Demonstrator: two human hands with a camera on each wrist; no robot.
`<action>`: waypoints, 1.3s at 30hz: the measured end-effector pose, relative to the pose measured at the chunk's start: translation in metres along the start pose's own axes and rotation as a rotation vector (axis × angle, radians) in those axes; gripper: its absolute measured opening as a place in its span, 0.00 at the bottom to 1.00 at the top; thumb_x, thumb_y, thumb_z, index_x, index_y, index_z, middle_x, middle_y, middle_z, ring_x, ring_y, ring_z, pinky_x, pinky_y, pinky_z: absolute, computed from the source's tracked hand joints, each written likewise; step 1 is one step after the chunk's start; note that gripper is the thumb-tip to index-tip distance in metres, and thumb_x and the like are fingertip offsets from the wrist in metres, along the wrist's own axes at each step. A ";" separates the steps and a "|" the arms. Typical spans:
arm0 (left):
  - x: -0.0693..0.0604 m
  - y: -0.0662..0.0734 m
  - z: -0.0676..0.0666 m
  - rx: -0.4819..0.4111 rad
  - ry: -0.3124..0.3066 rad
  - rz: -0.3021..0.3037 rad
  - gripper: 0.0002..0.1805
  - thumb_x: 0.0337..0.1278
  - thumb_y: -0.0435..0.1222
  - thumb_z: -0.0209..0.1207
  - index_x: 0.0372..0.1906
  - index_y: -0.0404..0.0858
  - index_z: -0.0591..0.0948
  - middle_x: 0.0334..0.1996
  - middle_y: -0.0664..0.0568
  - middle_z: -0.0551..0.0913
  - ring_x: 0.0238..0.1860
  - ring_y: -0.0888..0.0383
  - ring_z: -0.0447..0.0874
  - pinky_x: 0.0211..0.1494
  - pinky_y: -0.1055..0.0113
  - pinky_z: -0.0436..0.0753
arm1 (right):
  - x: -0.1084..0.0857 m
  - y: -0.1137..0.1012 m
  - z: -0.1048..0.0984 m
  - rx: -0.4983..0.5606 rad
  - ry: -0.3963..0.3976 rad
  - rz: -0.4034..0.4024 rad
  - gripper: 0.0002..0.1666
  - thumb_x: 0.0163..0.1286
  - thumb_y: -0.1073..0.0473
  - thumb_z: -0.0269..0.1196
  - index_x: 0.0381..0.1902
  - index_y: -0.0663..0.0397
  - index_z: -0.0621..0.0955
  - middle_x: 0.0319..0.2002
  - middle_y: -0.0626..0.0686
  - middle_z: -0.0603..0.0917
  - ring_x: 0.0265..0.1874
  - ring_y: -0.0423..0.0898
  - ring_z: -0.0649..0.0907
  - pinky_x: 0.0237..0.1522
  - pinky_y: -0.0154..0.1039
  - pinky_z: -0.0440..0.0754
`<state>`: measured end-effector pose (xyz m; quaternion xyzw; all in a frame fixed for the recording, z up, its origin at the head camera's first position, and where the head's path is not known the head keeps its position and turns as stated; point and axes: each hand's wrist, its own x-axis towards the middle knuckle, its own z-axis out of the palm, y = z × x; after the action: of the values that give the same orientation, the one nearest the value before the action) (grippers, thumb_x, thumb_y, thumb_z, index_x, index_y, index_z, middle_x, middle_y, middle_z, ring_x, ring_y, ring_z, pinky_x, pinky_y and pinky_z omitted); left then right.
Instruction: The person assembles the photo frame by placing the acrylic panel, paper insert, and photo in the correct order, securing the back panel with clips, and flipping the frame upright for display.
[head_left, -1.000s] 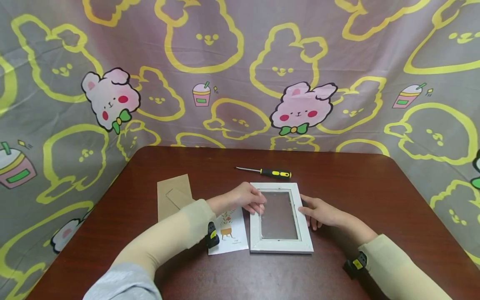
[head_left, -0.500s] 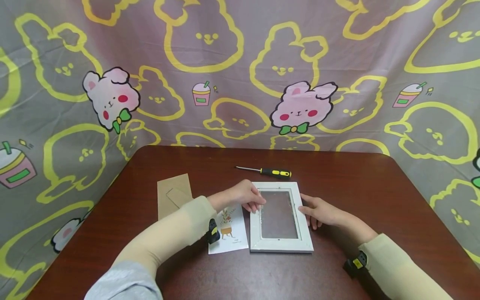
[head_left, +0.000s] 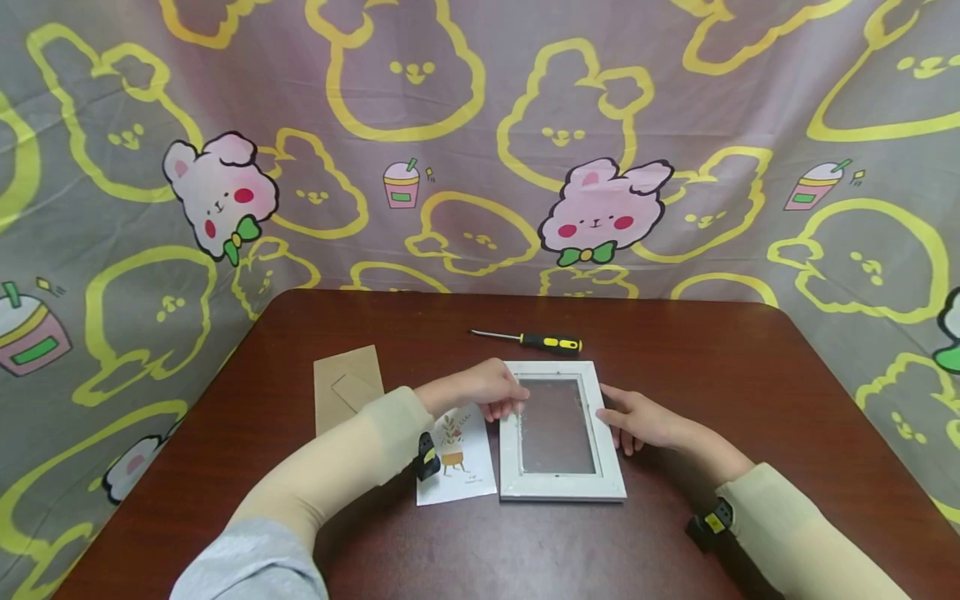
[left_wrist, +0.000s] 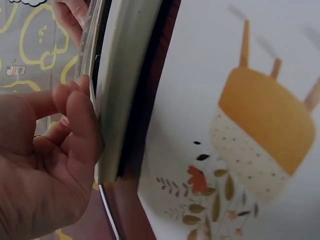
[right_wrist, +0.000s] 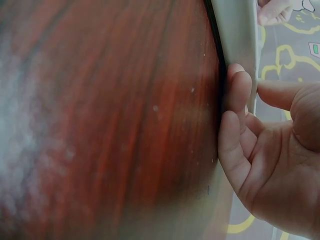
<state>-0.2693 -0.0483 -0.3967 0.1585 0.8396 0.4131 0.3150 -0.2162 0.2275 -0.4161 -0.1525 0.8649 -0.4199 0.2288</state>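
A white picture frame point(head_left: 611, 479) lies on the table with its back facing up. A clear sheet point(head_left: 555, 429) sits in its opening. My left hand point(head_left: 498, 390) is at the frame's upper left inner edge, with curled fingers and thumb pinching the clear sheet's edge; the exact contact is partly hidden. On the opposite side, my right hand point(head_left: 637, 419) holds the frame's outer edge, thumb on top and fingers against the side, as the right wrist view shows. A printed card point(head_left: 457, 483) with a potted plant drawing lies left of the frame, close to my left hand.
A brown backing board point(head_left: 345, 379) with a stand flap lies farther left, partly under my left forearm in view. Behind the frame is a black and yellow screwdriver point(head_left: 551, 343). A patterned curtain point(head_left: 450, 125) surrounds the dark red table point(head_left: 675, 333).
My left hand has shifted slightly along the frame's left edge, its fingertips drawing back a little. My right hand stays on the right edge, and the frame keeps its place.
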 end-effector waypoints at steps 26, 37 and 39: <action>0.002 0.012 -0.007 0.440 -0.067 0.042 0.22 0.66 0.42 0.58 0.15 0.41 0.80 0.09 0.55 0.74 0.10 0.62 0.68 0.16 0.70 0.70 | 0.000 -0.001 0.002 -0.002 0.015 0.012 0.39 0.75 0.57 0.55 0.72 0.73 0.53 0.19 0.53 0.78 0.13 0.48 0.77 0.16 0.38 0.72; 0.004 0.011 -0.005 0.380 -0.040 0.028 0.23 0.64 0.42 0.60 0.12 0.39 0.80 0.08 0.55 0.75 0.10 0.63 0.71 0.17 0.70 0.76 | 0.001 -0.001 0.003 -0.017 0.024 0.025 0.38 0.75 0.57 0.55 0.72 0.74 0.53 0.18 0.53 0.77 0.13 0.48 0.77 0.16 0.38 0.72; 0.004 0.011 -0.005 0.372 -0.041 0.034 0.23 0.64 0.41 0.61 0.12 0.39 0.80 0.08 0.55 0.75 0.10 0.63 0.71 0.18 0.69 0.77 | 0.001 0.000 0.003 -0.017 0.024 0.023 0.38 0.75 0.57 0.55 0.72 0.74 0.53 0.18 0.52 0.77 0.13 0.48 0.77 0.16 0.38 0.73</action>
<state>-0.2752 -0.0421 -0.3875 0.2367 0.8921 0.2525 0.2905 -0.2153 0.2254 -0.4175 -0.1392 0.8730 -0.4115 0.2218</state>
